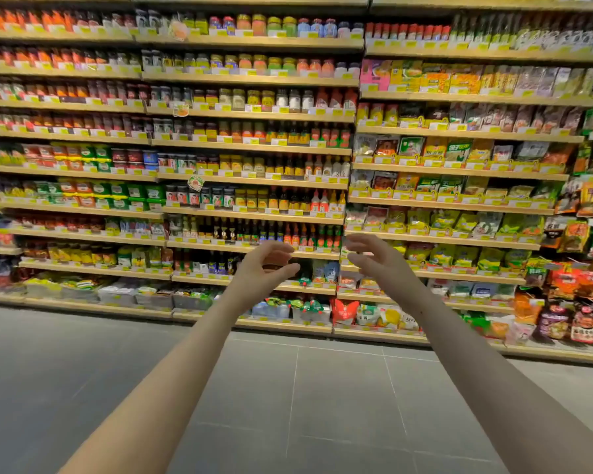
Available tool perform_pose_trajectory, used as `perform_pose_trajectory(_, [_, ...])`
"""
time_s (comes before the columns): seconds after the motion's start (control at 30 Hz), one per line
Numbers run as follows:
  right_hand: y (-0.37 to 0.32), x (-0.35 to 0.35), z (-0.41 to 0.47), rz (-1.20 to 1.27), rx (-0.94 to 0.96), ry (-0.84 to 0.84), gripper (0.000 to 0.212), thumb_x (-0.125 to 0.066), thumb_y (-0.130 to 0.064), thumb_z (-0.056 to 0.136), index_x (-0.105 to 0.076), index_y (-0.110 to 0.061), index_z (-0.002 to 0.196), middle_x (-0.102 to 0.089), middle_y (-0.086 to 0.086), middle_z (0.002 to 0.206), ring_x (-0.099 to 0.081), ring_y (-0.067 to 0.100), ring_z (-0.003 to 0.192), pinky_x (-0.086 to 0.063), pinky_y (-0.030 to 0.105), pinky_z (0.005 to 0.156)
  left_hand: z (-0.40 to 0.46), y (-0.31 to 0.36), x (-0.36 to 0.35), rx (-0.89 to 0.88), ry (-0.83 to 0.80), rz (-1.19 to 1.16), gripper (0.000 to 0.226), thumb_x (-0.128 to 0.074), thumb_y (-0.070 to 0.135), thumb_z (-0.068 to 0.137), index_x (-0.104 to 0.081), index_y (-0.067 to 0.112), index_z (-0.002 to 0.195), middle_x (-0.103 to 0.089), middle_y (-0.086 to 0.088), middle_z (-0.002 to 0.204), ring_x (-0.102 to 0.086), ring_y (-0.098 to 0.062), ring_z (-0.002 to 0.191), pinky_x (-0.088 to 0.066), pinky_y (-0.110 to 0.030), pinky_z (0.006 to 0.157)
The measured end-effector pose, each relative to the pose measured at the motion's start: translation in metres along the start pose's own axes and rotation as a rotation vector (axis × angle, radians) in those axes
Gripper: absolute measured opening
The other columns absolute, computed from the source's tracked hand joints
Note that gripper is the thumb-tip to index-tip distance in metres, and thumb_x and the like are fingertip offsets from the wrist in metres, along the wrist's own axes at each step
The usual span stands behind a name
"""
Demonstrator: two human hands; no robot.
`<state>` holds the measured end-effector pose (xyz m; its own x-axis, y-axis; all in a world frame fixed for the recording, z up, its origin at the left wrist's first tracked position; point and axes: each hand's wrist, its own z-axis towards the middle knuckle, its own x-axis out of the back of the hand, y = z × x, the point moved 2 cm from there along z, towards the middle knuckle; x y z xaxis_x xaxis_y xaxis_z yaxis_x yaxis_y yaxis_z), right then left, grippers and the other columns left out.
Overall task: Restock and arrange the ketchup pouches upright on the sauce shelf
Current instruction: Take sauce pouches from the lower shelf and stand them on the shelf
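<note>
Both my arms stretch out toward a tall wall of sauce shelves (254,249). My left hand (266,268) hangs in the air with fingers loosely curled and nothing in it. My right hand (374,258) is raised beside it, fingers relaxed and empty. Both hands are well short of the shelves. On the bottom shelf, below and between my hands, stand red and green pouches (310,307) and a red pouch (344,311). The picture is too blurred to tell which of them are ketchup pouches.
Shelves of jars and bottles (250,196) fill the left and middle bays; bagged seasonings (452,220) fill the right bay. Hanging packets (582,289) jut out at the far right. Grey tiled floor (288,388) lies between me and the shelves.
</note>
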<state>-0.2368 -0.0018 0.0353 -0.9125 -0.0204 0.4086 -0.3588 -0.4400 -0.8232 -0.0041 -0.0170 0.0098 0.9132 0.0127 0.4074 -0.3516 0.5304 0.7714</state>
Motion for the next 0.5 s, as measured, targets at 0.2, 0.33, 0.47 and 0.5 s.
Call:
perform_pose_trajectory(0.2, [0.099, -0.047, 0.028, 0.056, -0.184, -0.049, 0.023, -0.059, -0.026, 0.088, -0.056, -0.034, 0.109, -0.059, -0.006, 0.109, -0.059, 0.007, 0.097, -0.049, 0.024, 0.073, 0.0, -0.109, -0.025, 0.156, 0.026, -0.062, 0.02, -0.072, 0.027, 0.077, -0.062, 0.035, 0.092, -0.067, 0.005, 0.094, -0.063, -0.001, 0.089, -0.048, -0.01, 0.075])
perform_pose_trajectory(0.33, [0.167, -0.082, 0.067, 0.081, -0.284, -0.055, 0.019, -0.061, -0.029, 0.086, -0.06, -0.035, 0.104, -0.063, -0.005, 0.109, -0.06, 0.007, 0.097, -0.048, 0.021, 0.073, 0.018, -0.19, -0.028, 0.246, 0.022, -0.088, 0.024, -0.072, 0.019, 0.078, -0.061, 0.038, 0.089, -0.067, 0.005, 0.093, -0.063, 0.003, 0.083, -0.045, -0.006, 0.072])
perform_pose_trajectory(0.47, [0.22, -0.117, 0.125, 0.092, -0.374, -0.084, 0.019, -0.06, -0.028, 0.086, -0.061, -0.042, 0.098, -0.063, -0.007, 0.107, -0.061, 0.013, 0.099, -0.051, 0.028, 0.079, 0.063, -0.262, -0.012, 0.322, -0.031, -0.084, 0.022, -0.072, 0.023, 0.078, -0.06, 0.039, 0.088, -0.065, 0.007, 0.094, -0.061, 0.0, 0.083, -0.046, -0.009, 0.072])
perform_pose_trajectory(0.5, [0.231, -0.124, 0.141, 0.103, -0.397, -0.088, 0.02, -0.061, -0.028, 0.086, -0.06, -0.043, 0.098, -0.063, -0.006, 0.106, -0.061, 0.015, 0.1, -0.051, 0.029, 0.08, 0.077, -0.278, -0.007, 0.336, -0.052, -0.078, 0.021, -0.072, 0.024, 0.078, -0.06, 0.038, 0.089, -0.065, 0.006, 0.096, -0.062, -0.003, 0.085, -0.048, -0.014, 0.074])
